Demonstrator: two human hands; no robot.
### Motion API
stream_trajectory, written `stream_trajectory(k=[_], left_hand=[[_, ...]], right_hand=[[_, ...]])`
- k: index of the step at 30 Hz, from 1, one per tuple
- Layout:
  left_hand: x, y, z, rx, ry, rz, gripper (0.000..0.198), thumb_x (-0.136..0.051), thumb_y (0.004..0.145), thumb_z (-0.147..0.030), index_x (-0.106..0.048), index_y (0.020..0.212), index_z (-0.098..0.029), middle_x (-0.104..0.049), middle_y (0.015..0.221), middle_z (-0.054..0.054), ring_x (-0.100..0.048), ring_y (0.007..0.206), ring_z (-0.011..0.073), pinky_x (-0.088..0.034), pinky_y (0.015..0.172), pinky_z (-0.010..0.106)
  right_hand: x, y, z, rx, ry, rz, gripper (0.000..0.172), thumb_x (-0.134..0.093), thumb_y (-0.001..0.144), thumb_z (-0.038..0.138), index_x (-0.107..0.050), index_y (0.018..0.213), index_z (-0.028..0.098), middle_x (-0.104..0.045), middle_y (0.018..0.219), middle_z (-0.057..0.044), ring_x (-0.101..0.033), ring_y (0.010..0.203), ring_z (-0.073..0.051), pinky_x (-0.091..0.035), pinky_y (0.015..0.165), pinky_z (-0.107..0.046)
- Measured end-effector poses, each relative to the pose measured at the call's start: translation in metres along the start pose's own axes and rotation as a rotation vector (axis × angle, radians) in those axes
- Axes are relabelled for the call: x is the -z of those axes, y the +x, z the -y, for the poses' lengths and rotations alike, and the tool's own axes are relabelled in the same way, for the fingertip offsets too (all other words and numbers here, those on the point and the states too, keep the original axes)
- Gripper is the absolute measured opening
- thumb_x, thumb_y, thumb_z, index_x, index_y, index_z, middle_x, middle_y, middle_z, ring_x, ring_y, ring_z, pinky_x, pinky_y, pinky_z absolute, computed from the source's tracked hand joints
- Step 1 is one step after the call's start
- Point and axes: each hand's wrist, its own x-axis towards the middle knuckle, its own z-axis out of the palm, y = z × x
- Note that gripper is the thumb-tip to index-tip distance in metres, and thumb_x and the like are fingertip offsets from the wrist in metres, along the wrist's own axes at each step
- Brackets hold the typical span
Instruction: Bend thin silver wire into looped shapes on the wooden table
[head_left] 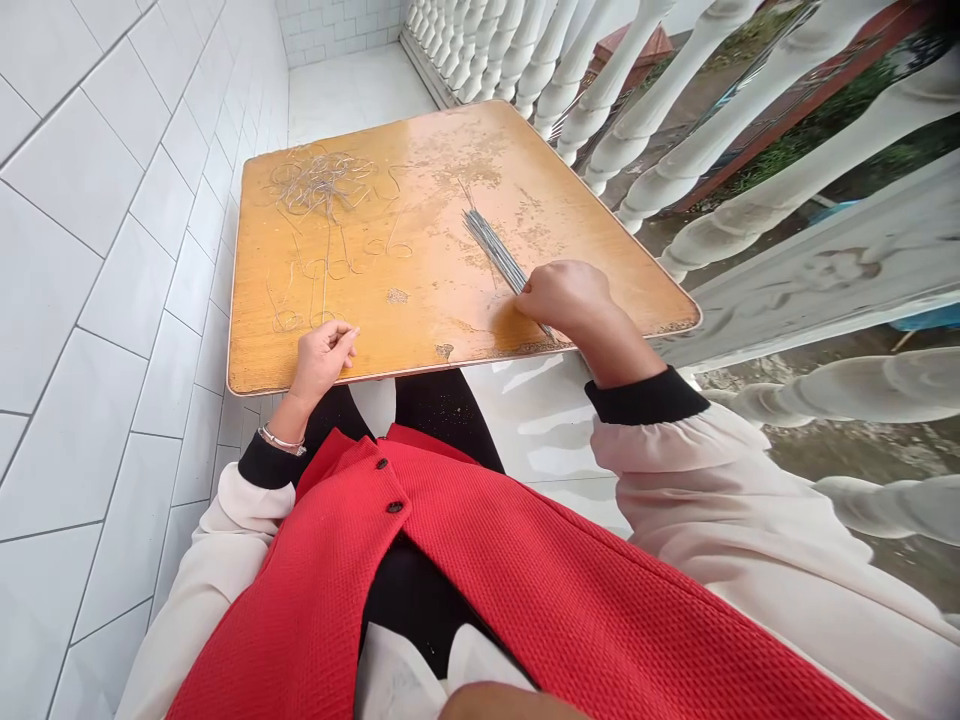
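In the head view I am seeing a person in a red, waffle-textured garment point(480, 520), facing a squarish table point(435, 260); its smooth orange-brown top is showing worn, flaking patches, and its corners are rounding off under a pale edge; glossy white tiles point(67, 180) are lining the left side, and bulbous white balusters point(615, 95) are running along the right.

On the table's right half a straight, narrow bundle point(495, 248) of thin grey rods is lying aslant, a few finer strands poking out at its far end; on the far left a loose, wiry tangle point(324, 183) is spreading, stray curls trailing towards the near edge.

The right hand point(564, 295) is curling down over the bundle's near part; its fingertips are hiding, so I cannot tell whether it is clamping the rods; the left hand point(324, 358), a bracelet point(283, 441) circling its wrist, is hovering by the near edge, thumb and fingers pressing together beside the trailing curls; I cannot tell whether anything is sitting between them.
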Motion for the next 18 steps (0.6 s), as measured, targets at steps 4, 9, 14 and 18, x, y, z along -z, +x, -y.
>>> stream_trajectory(k=[4, 9, 14, 18], left_hand=[[0.0, 0.0, -0.001, 0.006, 0.017, 0.004, 0.016, -0.065, 0.089, -0.024, -0.061, 0.075, -0.019, -0.058, 0.056, -0.007, -0.054, 0.044, 0.0043, -0.041, 0.049, 0.016], [-0.002, -0.001, 0.003, -0.037, 0.02, 0.008, 0.015, -0.064, 0.088, -0.027, -0.062, 0.076, -0.019, -0.058, 0.059, -0.007, -0.053, 0.045, 0.0043, -0.04, 0.048, 0.016], [-0.005, -0.009, 0.01, -0.251, 0.142, 0.08, 0.02, -0.061, 0.091, -0.035, -0.063, 0.079, -0.019, -0.06, 0.062, -0.004, -0.053, 0.048, 0.0068, -0.041, 0.052, 0.02], [-0.006, -0.016, 0.009, -0.558, 0.389, 0.192, 0.027, -0.057, 0.094, -0.034, -0.067, 0.075, -0.018, -0.068, 0.068, 0.002, -0.055, 0.06, 0.0103, -0.041, 0.061, 0.024]], right_hand=[[-0.01, -0.002, -0.009, 0.011, 0.004, -0.06, 0.01, -0.061, 0.077, 0.015, -0.072, 0.077, 0.016, -0.073, 0.092, -0.019, -0.069, 0.096, -0.035, -0.048, 0.07, -0.039], [0.001, -0.019, 0.002, 0.026, -0.103, 0.017, 0.028, -0.054, 0.083, 0.011, -0.078, 0.099, 0.007, -0.074, 0.107, -0.028, -0.07, 0.108, -0.04, -0.052, 0.077, -0.041], [0.017, -0.03, 0.019, 0.006, -0.285, 0.18, 0.041, -0.04, 0.094, 0.011, -0.071, 0.118, -0.001, -0.07, 0.124, -0.026, -0.067, 0.119, -0.037, -0.054, 0.086, -0.038], [0.012, -0.023, 0.011, 0.002, -0.307, 0.187, 0.042, -0.041, 0.097, 0.019, -0.071, 0.12, 0.001, -0.07, 0.123, -0.027, -0.067, 0.119, -0.038, -0.054, 0.085, -0.039]])
